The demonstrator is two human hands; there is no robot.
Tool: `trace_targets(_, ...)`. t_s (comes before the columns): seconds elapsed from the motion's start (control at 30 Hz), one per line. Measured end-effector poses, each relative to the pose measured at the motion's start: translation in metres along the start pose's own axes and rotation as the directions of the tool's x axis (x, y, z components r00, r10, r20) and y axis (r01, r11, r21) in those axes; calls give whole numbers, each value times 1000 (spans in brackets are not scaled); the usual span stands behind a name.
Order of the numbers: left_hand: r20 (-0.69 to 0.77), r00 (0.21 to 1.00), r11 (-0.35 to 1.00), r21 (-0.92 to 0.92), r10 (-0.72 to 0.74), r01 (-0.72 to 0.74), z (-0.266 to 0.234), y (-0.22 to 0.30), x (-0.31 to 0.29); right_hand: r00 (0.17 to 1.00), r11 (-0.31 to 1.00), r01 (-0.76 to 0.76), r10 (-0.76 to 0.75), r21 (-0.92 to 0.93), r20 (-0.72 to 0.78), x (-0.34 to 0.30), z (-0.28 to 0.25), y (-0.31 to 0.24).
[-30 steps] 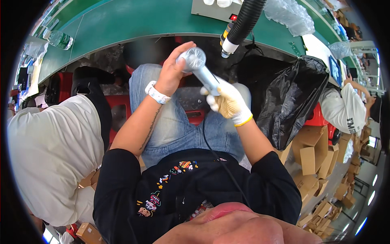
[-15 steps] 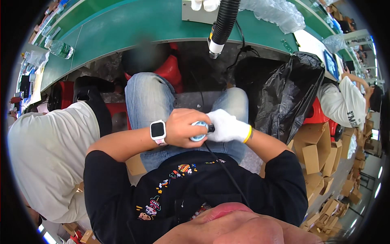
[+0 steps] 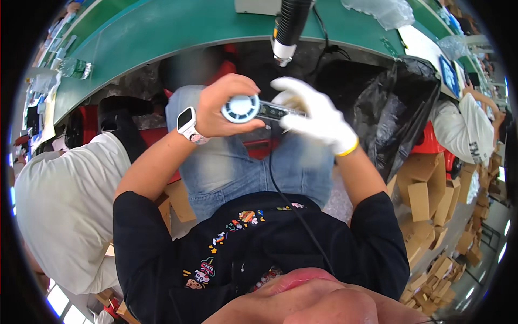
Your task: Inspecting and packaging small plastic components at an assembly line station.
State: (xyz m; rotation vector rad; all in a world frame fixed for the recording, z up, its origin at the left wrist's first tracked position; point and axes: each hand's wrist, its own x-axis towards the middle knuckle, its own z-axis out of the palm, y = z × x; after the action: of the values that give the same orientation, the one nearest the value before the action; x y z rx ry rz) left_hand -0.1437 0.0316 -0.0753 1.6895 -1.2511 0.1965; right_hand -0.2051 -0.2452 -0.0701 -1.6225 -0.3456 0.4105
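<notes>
The left hand point(image 3: 217, 109) clamps the round device point(image 3: 240, 109); its dark part point(image 3: 274, 112) points toward the right hand point(image 3: 319, 120), whose grip is unclear. The black bag's point(image 3: 398, 116) contents are hidden.

This looks like a factory workshop: a long green workbench point(image 3: 162, 35) spans twelve o'clock, a black ribbed hose point(image 3: 295, 21) hangs just past it, people in white tops point(image 3: 70, 210) sit toward eight and three, and open cardboard boxes point(image 3: 423, 189) crowd three to four.

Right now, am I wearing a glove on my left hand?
No, the left hand is bare; only the right hand wears a white glove.
</notes>
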Motion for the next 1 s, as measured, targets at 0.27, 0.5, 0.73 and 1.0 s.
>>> trace_targets(0.27,-482,876,995,75,-20,64,-58,15,-23,597,901,38,-367,-431,-714,86,-159,26)
trace_targets(0.5,-494,867,943,312,57,116,-79,10,-25,660,664,-328,-348,-672,-666,113,-177,12)
trace_targets(0.73,-721,352,745,-333,-596,579,-133,-65,15,632,545,-450,-365,-707,-684,116,-162,-1)
trace_targets(1.0,-621,397,715,-423,-676,556,-222,-255,118,606,496,-387,-499,-777,-620,120,-162,7)
